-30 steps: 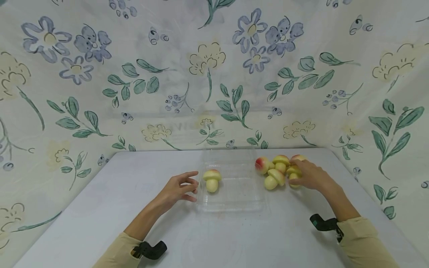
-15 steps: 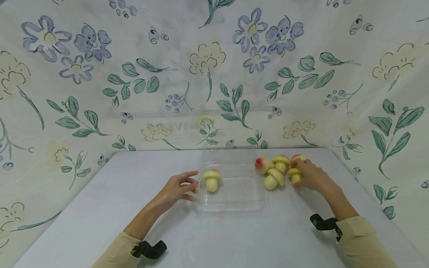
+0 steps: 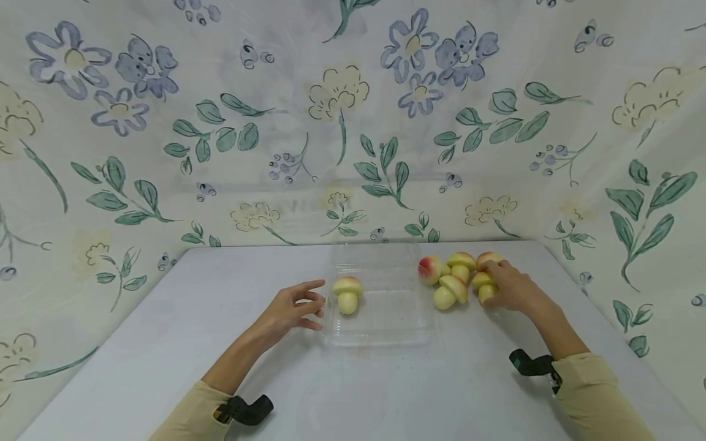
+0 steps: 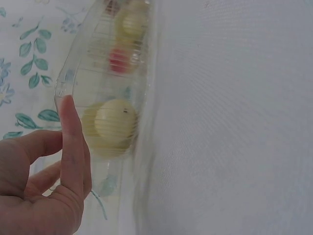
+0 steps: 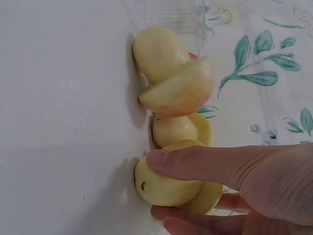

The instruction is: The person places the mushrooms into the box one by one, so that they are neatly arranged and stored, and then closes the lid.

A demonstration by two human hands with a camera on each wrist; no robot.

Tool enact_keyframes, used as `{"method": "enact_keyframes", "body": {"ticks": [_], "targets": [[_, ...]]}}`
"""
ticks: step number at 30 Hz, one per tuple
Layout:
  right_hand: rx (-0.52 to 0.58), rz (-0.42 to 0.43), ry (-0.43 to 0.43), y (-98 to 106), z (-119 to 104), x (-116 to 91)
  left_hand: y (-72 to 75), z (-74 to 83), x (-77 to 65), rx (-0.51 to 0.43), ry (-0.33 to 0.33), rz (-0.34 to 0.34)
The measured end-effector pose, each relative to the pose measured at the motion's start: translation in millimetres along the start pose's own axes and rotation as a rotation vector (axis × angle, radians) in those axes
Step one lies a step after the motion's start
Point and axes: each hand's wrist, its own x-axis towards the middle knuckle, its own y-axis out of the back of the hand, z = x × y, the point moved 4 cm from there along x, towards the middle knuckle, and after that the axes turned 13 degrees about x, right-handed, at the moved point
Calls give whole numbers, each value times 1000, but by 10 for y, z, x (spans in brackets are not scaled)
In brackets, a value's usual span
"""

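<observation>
A yellow toy mushroom with a reddish-tinged cap [image 3: 347,296] stands in the left part of a clear plastic container [image 3: 380,339]. My left hand [image 3: 290,309] is at the container's left side; in the left wrist view its fairly straight fingers touch the clear wall. On the right, my right hand [image 3: 515,286] pinches another toy mushroom [image 5: 166,187] between thumb and fingers, its stem resting on the table. Beside it lie several more mushrooms, among them a tilted one [image 3: 450,293], one with a red cap [image 3: 430,270] and one behind the hand [image 3: 488,258].
The white table [image 3: 364,392] reaches back to a floral-patterned cloth [image 3: 353,122]. The container's clear lid part [image 3: 377,252] stands at its back. Black wrist cameras [image 3: 250,410] are strapped to both forearms.
My right thumb and fingers have closed around the toy mushroom, which shifted slightly. The left hand stays beside the container. The head view has tilted a little.
</observation>
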Motion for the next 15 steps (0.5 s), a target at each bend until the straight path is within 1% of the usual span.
{"method": "enact_keyframes", "body": {"ticks": [6,15], "targets": [[5,-4,3,6,-16,-15,1,-8,5,1,0,-5],[-2,-7,32,15,-2,-14,-2,4,9,-7,-7,-8]]}}
